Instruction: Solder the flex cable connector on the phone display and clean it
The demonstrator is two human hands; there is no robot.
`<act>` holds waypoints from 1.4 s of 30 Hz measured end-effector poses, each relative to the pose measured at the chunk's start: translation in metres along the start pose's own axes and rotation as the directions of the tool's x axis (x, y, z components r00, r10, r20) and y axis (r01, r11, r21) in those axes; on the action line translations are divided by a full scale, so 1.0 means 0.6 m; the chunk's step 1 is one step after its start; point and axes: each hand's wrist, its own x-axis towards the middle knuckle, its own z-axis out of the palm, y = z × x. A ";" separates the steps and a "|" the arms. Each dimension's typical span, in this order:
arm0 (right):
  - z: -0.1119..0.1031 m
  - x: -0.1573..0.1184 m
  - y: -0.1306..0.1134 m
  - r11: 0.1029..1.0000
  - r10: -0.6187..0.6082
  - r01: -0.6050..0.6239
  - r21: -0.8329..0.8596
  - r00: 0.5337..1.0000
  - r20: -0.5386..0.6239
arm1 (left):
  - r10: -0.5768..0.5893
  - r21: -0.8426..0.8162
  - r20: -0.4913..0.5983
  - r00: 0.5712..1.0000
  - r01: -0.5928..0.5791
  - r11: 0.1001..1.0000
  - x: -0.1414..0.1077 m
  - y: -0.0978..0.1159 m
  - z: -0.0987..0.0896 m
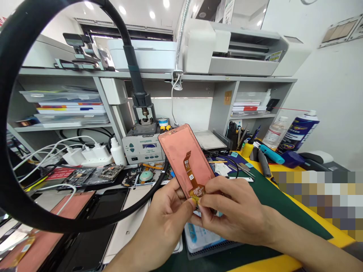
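A phone screen (176, 145) with its copper-coloured back towards me is held tilted above the bench. An orange flex cable (188, 170) with small white labels runs along its lower half. My left hand (167, 215) grips the lower left edge, thumb on the back and fingers behind. At the lower end, my right hand (235, 207) has its fingers closed on the screen beside a small yellow piece (195, 200), partly hidden by the fingertips. Below the hands lies a clear plastic box (202, 241) with blue marks on its lid.
A black ring-shaped hose (7, 132) crosses the left foreground. Behind stands a rework station (143, 145). Phone parts, including a dark panel (96, 230), cover the left side. Tweezers (246, 170), bottles and a spray can (297, 130) stand or lie right, on the green mat (289, 223).
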 end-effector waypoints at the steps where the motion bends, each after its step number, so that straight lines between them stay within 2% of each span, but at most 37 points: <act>1: 0.000 0.000 0.000 1.000 -0.007 0.007 -0.002 1.000 -0.003 | 0.002 -0.002 0.000 1.000 -0.002 1.000 0.000 0.001 0.000; 10: 0.002 -0.005 -0.001 1.000 -0.005 0.005 0.006 1.000 -0.017 | 0.014 -0.003 0.018 1.000 -0.014 1.000 -0.005 0.001 -0.001; 12: 0.000 0.000 -0.004 0.999 0.024 -0.023 0.044 0.999 -0.025 | 0.023 0.008 0.014 1.000 -0.023 1.000 -0.005 0.000 -0.001; 14: -0.003 0.006 -0.007 0.989 0.104 -0.100 0.109 0.994 -0.035 | 0.008 0.017 0.012 1.000 -0.008 1.000 -0.005 0.000 -0.001; 17: -0.008 0.014 -0.011 0.941 0.256 -0.252 0.228 0.967 0.011 | -0.058 0.019 0.016 0.998 0.057 0.998 -0.006 0.003 -0.002; 21: -0.011 0.019 -0.014 0.889 0.357 -0.359 0.282 0.932 0.060 | -0.084 -0.001 0.029 0.996 0.085 0.996 -0.002 0.008 -0.003; 28: -0.015 0.020 -0.013 0.859 0.416 -0.434 0.272 0.901 0.123 | -0.155 -0.057 0.053 0.986 0.158 0.986 0.006 0.013 -0.006; 36: -0.021 0.018 -0.003 0.748 0.549 -0.619 0.240 0.780 0.300 | -0.237 -0.109 0.037 0.971 0.240 0.965 0.004 0.004 -0.014; 42: -0.025 0.025 0.002 0.693 0.581 -0.668 0.269 0.739 0.341 | -0.254 -0.123 0.022 0.967 0.255 0.959 0.007 0.003 -0.016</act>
